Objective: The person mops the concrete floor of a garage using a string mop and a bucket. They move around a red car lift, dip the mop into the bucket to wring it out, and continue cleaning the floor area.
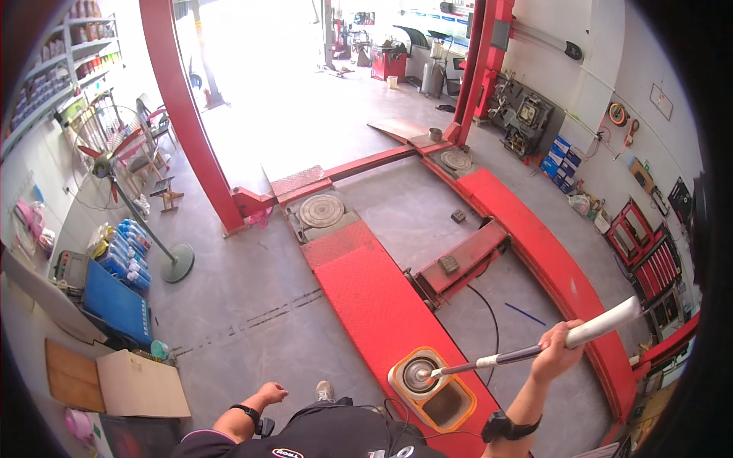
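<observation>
My right hand [555, 353] is closed round the pole of a mop [513, 356], which has a thick white upper end and a grey and dark lower part. The pole slants down to the left into the round metal spinner [419, 374] of a mop bucket [395, 375]. White with an orange rim, this bucket stands on the red lift runway; its other compartment looks brownish inside. I cannot make out the mop's strands. My left hand [272, 393] hangs over the floor to the left of my body, fingers loosely curled, with nothing visible in them.
Two red lift runways [359, 278] run away from me, joined by a red crossbeam [462, 263] between red posts. A standing fan [178, 262], blue-wrapped bottles [131, 256] and a cardboard panel [143, 384] are at left. A black cable [496, 328] curves across the floor between the runways.
</observation>
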`<state>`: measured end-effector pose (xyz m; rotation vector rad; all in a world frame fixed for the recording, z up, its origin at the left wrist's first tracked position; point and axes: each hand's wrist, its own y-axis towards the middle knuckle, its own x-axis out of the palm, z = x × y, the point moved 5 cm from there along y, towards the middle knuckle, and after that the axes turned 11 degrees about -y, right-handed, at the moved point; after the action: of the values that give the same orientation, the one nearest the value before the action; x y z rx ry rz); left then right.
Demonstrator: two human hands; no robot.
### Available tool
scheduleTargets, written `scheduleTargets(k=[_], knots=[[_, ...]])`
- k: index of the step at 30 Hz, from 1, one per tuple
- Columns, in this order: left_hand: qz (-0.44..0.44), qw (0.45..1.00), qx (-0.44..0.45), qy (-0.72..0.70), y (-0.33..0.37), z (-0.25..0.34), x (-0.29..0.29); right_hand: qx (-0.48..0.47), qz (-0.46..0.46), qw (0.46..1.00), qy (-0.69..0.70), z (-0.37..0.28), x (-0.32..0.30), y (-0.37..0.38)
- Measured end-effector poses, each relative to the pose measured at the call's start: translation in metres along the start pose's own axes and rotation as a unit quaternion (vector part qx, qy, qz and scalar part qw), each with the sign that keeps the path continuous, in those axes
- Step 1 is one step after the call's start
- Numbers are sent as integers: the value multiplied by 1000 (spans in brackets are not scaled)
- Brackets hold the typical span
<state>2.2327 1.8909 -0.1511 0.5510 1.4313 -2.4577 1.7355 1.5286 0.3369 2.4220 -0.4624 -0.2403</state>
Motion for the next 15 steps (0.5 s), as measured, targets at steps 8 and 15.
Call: scheduleTargets(k=[8,15], knots=[[8,999,19,-29,6,9,-5,0,47,997,-64,44,12,-37],[7,998,39,-48,32,3,-1,50,1,998,-32,80,20,-68]])
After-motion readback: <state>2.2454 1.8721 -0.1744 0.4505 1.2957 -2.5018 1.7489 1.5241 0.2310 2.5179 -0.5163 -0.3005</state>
